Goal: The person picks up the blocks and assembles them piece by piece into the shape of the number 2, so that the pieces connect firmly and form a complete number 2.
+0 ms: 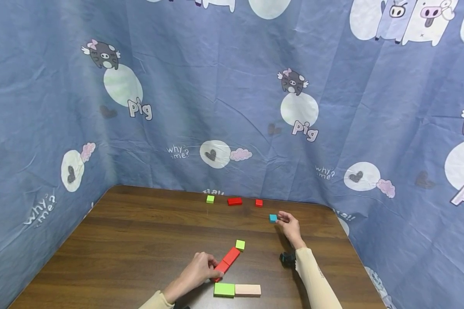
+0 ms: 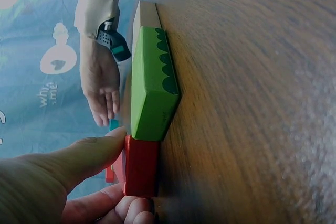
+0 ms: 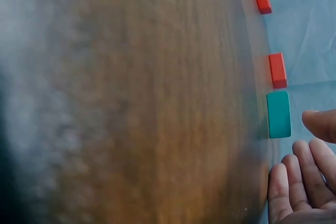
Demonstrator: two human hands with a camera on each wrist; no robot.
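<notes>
My left hand (image 1: 200,268) pinches the near end of a red block (image 2: 140,167) between thumb and fingers. That block lies end to end with a second red block (image 1: 232,255) in a slanted row on the wooden table. A small lime-green cube (image 1: 240,245) sits at the far end of the row. Close to my left hand, a green block (image 1: 224,290) with a dark scalloped edge meets a pale wooden block (image 1: 248,290). Farther back, my right hand (image 1: 290,227) has its fingers loosely extended beside a small blue block (image 3: 279,115), with a gap showing between them.
Along the table's back edge stand a small lime-green block (image 1: 210,199), a longer red block (image 1: 234,201) and a small red block (image 1: 259,203). A blue patterned curtain (image 1: 232,107) hangs behind the table (image 1: 139,240). A dark device (image 1: 288,259) is at the right wrist.
</notes>
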